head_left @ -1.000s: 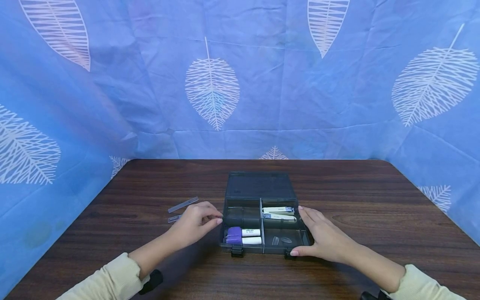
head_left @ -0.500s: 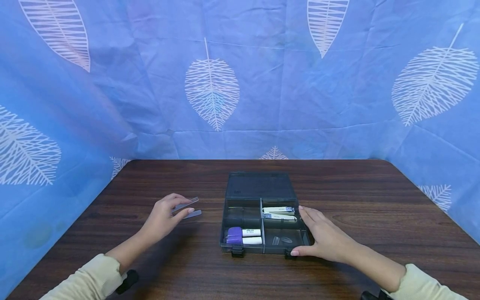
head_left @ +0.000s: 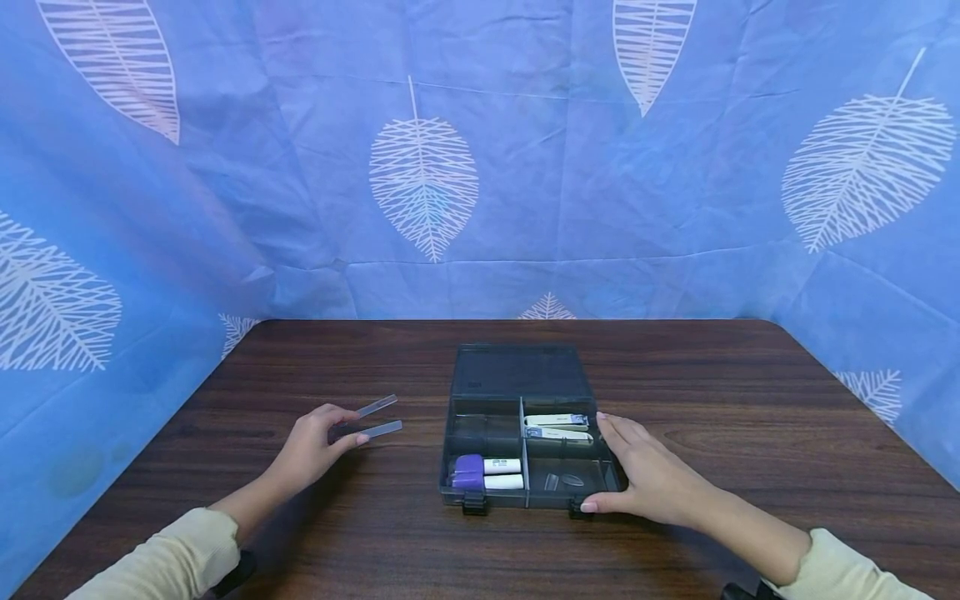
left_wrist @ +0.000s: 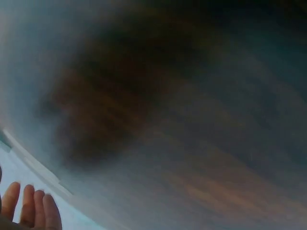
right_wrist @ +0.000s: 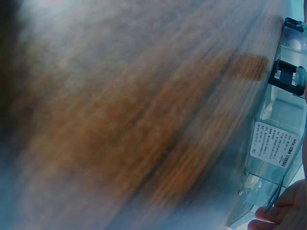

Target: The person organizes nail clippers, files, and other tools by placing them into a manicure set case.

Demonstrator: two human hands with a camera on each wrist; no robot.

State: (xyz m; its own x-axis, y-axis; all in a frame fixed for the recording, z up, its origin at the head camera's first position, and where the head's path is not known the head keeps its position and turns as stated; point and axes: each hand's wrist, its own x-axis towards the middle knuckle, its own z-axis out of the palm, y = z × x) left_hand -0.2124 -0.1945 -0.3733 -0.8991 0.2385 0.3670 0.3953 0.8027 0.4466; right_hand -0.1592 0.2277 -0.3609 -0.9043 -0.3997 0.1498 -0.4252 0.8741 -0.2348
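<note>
My left hand is at two narrow clear plastic strips on the table, the rear strip and the front strip. Its fingers reach the rear one and its thumb the front one; the near ends are hidden. In the left wrist view, several straight fingers show. My right hand holds the right side of a dark see-through compartment box, thumb at the front clasp. Inside lie two nail clippers, two white tubes with purple caps and small clear pieces.
The box's lid is folded open toward the back. Two black clasps, one being the left clasp, stick out at its front. A label shows on the box in the right wrist view. Behind the wooden table hangs a blue leaf-print cloth.
My left hand has moved left from beside the box to the near ends of the two strips, uncovering their far ends. My right hand and the box have stayed in place.
</note>
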